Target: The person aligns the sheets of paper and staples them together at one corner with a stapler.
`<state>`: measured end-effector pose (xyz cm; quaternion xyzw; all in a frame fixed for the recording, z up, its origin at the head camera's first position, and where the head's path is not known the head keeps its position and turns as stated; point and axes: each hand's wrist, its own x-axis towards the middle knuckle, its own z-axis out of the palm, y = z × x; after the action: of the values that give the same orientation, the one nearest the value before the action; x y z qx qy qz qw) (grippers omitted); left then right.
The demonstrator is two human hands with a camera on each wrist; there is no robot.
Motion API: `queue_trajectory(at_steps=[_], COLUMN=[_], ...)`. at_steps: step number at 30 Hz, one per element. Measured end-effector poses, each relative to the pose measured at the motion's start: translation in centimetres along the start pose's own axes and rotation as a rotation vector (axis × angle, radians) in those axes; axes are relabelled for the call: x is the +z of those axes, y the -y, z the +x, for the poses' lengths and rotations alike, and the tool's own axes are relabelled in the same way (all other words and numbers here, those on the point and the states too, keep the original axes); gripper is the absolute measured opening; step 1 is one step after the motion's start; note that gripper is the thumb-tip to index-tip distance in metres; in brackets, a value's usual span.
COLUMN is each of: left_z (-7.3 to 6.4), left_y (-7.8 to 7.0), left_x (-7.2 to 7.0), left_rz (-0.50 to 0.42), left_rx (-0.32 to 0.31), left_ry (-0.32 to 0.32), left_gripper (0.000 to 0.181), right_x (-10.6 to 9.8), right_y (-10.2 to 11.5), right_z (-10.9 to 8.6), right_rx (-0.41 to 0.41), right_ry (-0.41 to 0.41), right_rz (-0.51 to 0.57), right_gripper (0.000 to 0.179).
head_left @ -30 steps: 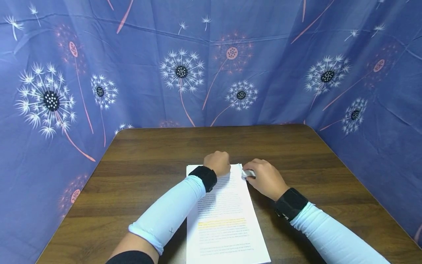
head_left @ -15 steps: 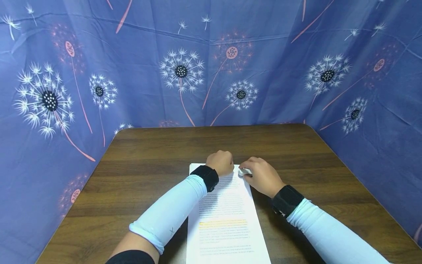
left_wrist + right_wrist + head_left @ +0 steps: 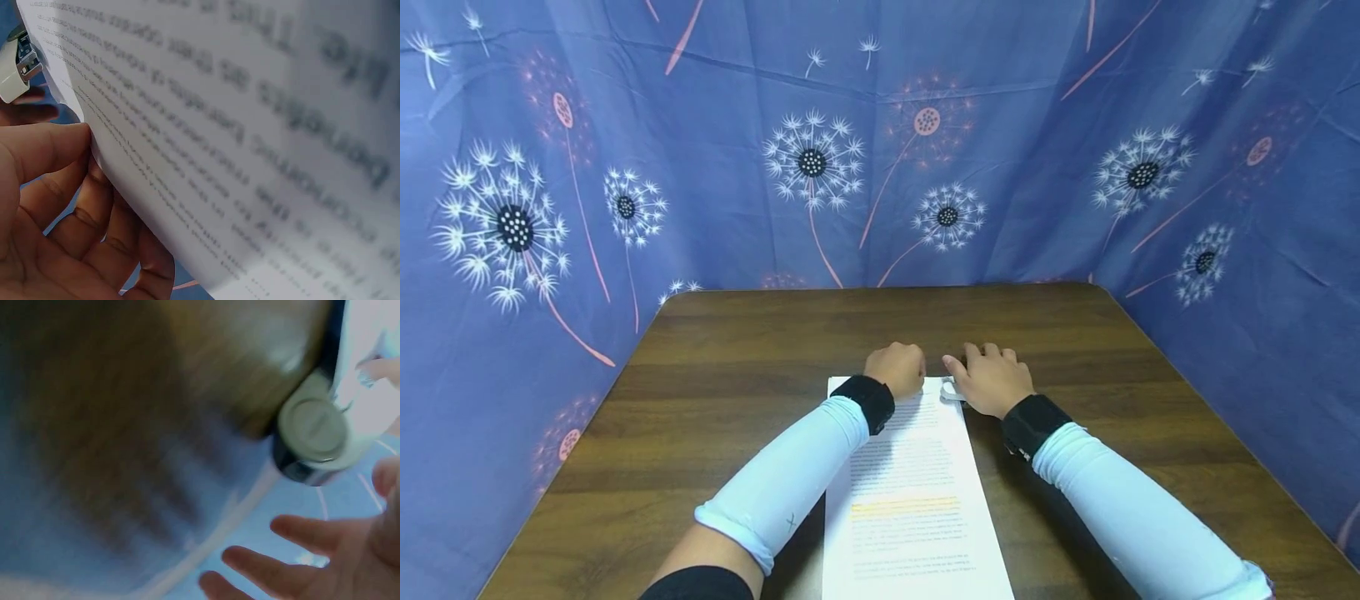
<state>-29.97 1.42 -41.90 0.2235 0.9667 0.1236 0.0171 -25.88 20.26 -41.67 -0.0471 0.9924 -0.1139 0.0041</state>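
Observation:
A stack of printed paper (image 3: 902, 475) with a yellow highlighted line lies lengthwise before me. My left hand (image 3: 895, 370) pinches its far edge; in the left wrist view thumb and fingers press on both sides of the sheets. A small white stapler (image 3: 952, 391) sits at the far right corner of the paper. Its metal mouth shows in the left wrist view, and its rounded end faces the right wrist camera. Beside it, my right hand (image 3: 995, 380) has its fingers spread and extended, apart from the stapler in the right wrist view (image 3: 312, 434).
The brown wooden table (image 3: 737, 342) extends around the paper on both sides. A blue curtain (image 3: 700, 142) with dandelion prints hangs behind the table and along its sides.
Half a second ago my right hand held the stapler at the paper's corner. Now its fingers have spread and let go, leaving the stapler there. My left hand keeps its hold.

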Motion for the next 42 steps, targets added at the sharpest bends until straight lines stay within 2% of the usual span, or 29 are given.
queue_trajectory(at_steps=[3, 9, 14, 19, 24, 30, 37, 40, 42], left_z=[0.0, -0.1, 0.0, 0.1, 0.2, 0.1, 0.2, 0.3, 0.4], left_y=[0.0, 0.0, 0.3, 0.3, 0.1, -0.2, -0.1, 0.0, 0.1], left_x=[0.3, 0.3, 0.3, 0.4, 0.2, 0.8, 1.6, 1.4, 1.3], left_rz=[-0.007, -0.019, 0.018, 0.046, 0.046, 0.05, 0.045, 0.053, 0.059], left_rx=[0.005, 0.014, 0.009, 0.015, 0.004, -0.012, -0.007, -0.006, -0.002], left_ry=[0.012, -0.001, -0.022, -0.029, -0.013, -0.024, -0.037, -0.046, -0.044], left_gripper=[0.029, 0.036, 0.027, 0.021, 0.029, 0.027, 0.013, 0.012, 0.012], right_x=[0.7, 1.0, 1.0, 1.1, 0.9, 0.9, -0.2, -0.8, -1.2], right_y=[-0.2, 0.6, 1.9, 2.1, 2.2, 1.8, -0.3, -1.0, -1.3], right_z=[0.4, 0.7, 1.4, 1.6, 1.5, 1.3, 1.0, 0.9, 0.6], right_rx=[0.036, 0.042, 0.066, 0.079, 0.077, 0.066, 0.041, -0.036, -0.107], right_ry=[0.087, 0.126, 0.199, 0.207, 0.188, 0.172, 0.122, 0.08, 0.06], right_rz=[-0.058, -0.171, -0.291, -0.324, -0.342, -0.276, -0.01, 0.091, 0.149], right_gripper=[0.09, 0.085, 0.078, 0.077, 0.075, 0.076, 0.087, 0.086, 0.079])
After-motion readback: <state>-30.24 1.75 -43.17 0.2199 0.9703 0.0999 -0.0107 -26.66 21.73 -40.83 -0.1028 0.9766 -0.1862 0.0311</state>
